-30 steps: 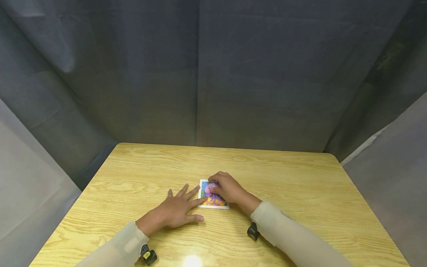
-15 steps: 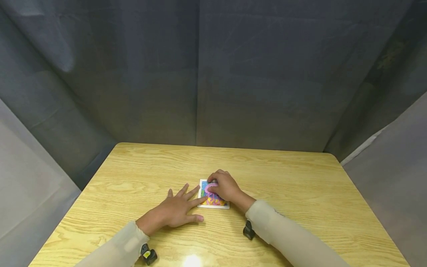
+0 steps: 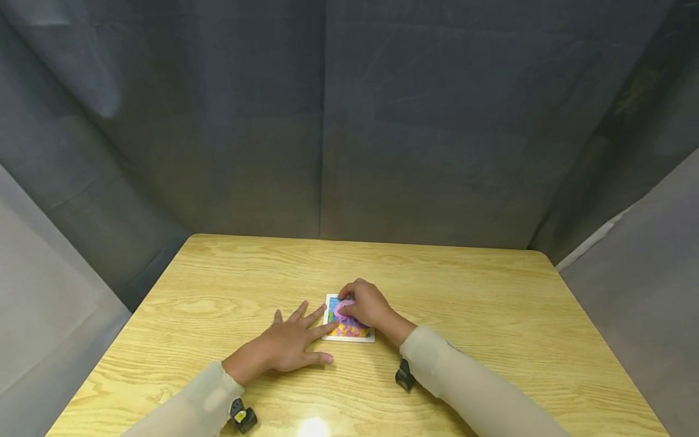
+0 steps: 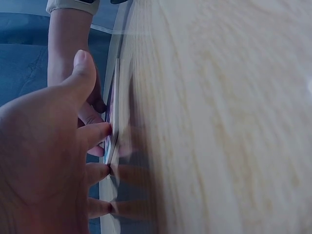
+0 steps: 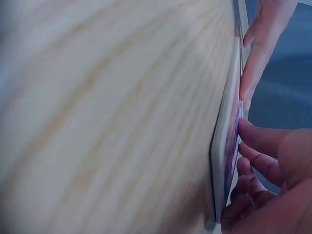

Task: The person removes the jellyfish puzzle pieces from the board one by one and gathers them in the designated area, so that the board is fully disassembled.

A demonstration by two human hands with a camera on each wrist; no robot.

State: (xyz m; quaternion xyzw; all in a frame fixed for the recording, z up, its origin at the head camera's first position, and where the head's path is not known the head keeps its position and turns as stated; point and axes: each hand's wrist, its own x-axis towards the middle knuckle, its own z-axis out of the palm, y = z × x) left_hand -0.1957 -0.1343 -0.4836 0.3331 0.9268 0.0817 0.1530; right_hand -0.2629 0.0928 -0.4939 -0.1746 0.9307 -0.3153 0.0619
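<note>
Picture [image 3: 351, 331] lies flat on table [image 3: 464, 297], right of my splayed left hand [image 3: 286, 346], index on its left edge, gripping nothing; right hand [image 3: 369, 306], bent thumb and fingertips on top, covers its far right corner, can't tell if pinching.

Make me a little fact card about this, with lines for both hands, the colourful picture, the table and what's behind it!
Left hand: fingers spread, a fingertip on the picture's left side
Right hand: bent thumb and fingers on the picture; any grip is hidden
Picture: white border, pink figure partly covered
Table: pale yellow wood grain
Behind: dark curtain
</note>
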